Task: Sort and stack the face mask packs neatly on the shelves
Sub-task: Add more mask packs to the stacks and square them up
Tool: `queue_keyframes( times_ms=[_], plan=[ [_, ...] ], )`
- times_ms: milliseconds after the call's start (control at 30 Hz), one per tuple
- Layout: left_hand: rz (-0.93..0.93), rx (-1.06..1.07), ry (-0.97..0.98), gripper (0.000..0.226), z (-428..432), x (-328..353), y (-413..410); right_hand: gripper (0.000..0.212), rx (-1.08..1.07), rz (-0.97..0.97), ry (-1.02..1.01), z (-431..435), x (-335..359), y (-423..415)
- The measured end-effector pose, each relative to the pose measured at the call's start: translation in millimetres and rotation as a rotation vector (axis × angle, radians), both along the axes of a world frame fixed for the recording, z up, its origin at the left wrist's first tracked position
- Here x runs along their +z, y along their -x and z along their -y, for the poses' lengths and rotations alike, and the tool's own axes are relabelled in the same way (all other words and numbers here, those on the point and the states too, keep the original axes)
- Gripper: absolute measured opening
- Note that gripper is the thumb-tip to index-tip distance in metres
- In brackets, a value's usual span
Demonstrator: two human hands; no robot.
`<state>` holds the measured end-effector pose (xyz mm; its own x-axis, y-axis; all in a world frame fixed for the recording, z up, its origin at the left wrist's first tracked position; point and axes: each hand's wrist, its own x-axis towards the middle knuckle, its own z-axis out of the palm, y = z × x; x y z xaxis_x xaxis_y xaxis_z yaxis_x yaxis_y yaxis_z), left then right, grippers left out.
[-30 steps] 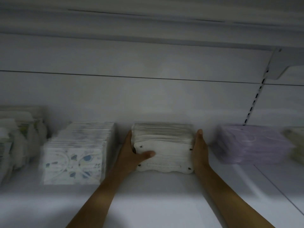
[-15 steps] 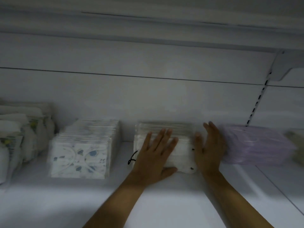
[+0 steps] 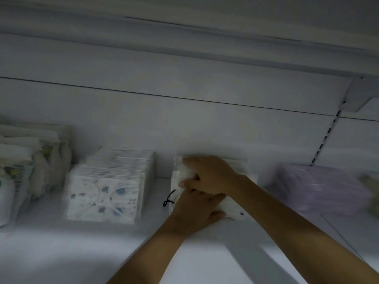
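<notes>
The white mask stack (image 3: 207,189) sat at the centre of the frame on the shelf (image 3: 215,255), between the patterned packs (image 3: 106,193) and the purple packs (image 3: 320,189). Squaring it well meant pressing evenly without toppling. My left hand (image 3: 194,212) lay flat against its front; my right hand (image 3: 207,175) lay over its top, fingers blurred but seemingly extended.
</notes>
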<state>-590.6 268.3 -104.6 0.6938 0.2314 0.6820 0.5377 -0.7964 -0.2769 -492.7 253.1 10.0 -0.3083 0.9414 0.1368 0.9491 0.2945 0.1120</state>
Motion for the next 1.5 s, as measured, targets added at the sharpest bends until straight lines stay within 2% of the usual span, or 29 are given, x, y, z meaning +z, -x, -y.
queue_keyframes(
  times_ms=[67, 200, 300, 367, 467, 533, 633, 767, 867, 933, 1067, 1167, 1233, 1367, 1500],
  plan=[
    [0.006, 0.007, 0.019, 0.061, 0.6, 0.5, 1.7, 0.075, 0.011, -0.056, -0.028, 2.4, -3.2, 2.5],
    [0.012, -0.021, -0.038, 0.075, -2.9, -0.2, 2.9, 0.065, 0.039, -0.426, -0.402, 27.8, -21.0, -27.0],
    [-0.028, -0.012, -0.028, 0.077, -1.2, 1.8, 2.7, 0.061, -0.036, -0.517, -0.53, 60.9, -56.6, -66.9],
    [-0.032, -0.022, -0.021, 0.082, -1.0, 3.6, 4.1, 0.07, -0.139, -0.521, -0.458, 80.0, -80.5, -90.7],
    [-0.038, -0.002, -0.019, 0.095, -1.4, 6.4, 9.1, 0.111, -0.3, -0.572, -0.236, 95.6, -101.4, -110.1],
    [-0.057, 0.023, -0.022, 0.099, -3.6, 7.8, 13.1, 0.121, -0.338, -0.678, -0.204, 96.0, -106.8, -117.0],
    [-0.059, 0.043, -0.012, 0.093, -6.5, 8.6, 19.9, 0.119, -0.378, -0.811, -0.174, 94.0, -108.2, -121.2],
    [-0.063, 0.038, -0.012, 0.078, -4.5, 8.9, 25.9, 0.092, -0.383, -0.834, -0.136, 98.1, -104.7, -118.6],
    [-0.06, 0.049, 0.001, 0.08, -0.9, 11.6, 26.6, 0.081, -0.332, -0.863, -0.115, 102.9, -97.1, -115.0],
    [-0.055, 0.048, 0.013, 0.088, 1.7, 14.3, 27.8, 0.084, -0.302, -0.88, -0.1, 104.8, -94.9, -112.7],
    [-0.02, 0.066, 0.02, 0.103, 6.4, 16.4, 30.0, 0.126, -0.368, -1.012, -0.1, 103.9, -97.9, -113.5],
    [0.012, 0.113, 0.066, 0.106, 6.1, 15.2, 30.6, 0.124, -0.402, -1.276, -0.056, 97.6, -95.7, -101.7],
    [-0.005, 0.111, 0.083, 0.101, 6.2, 13.5, 29.9, 0.125, -0.388, -1.372, -0.029, 88.0, -95.2, -89.6],
    [-0.03, 0.083, 0.096, 0.094, 5.1, 10.6, 28.1, 0.129, -0.329, -1.445, -0.022, 77.3, -103.2, -78.9],
    [-0.009, 0.051, 0.107, 0.091, 2.3, 6.5, 27.6, 0.128, -0.38, -1.471, -0.049, 83.9, -96.7, -74.3]
  ],
)
